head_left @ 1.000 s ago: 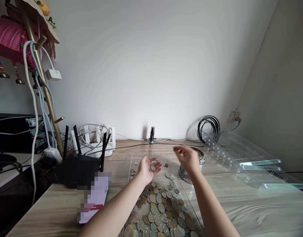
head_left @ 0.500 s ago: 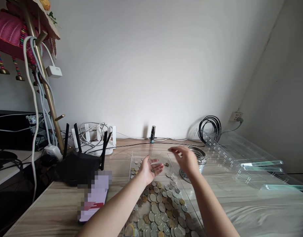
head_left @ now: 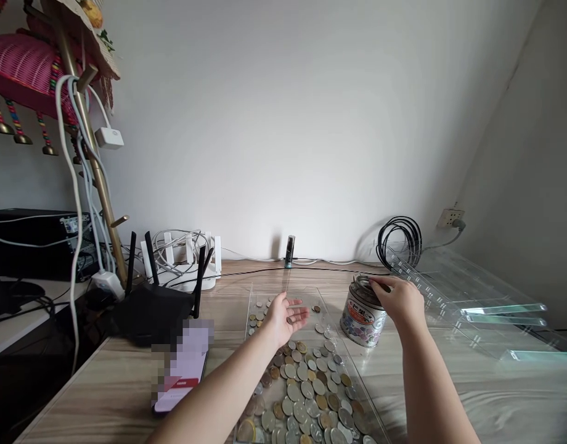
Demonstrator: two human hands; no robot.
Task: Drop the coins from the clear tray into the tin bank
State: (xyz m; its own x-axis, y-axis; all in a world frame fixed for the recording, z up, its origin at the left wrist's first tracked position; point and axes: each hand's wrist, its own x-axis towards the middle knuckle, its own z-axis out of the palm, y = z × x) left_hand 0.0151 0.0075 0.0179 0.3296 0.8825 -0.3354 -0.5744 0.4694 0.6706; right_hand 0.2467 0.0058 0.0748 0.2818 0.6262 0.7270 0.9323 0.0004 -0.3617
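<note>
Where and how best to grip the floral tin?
Probably around the upright side wall of the floral tin, from the near left: it's roughly cylindrical, stands upright and shows that face, while the right hand partly covers its top.

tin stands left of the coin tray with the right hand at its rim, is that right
Not quite: the tin stands right of the coin tray in the head view, with the right hand at its rim.
</note>
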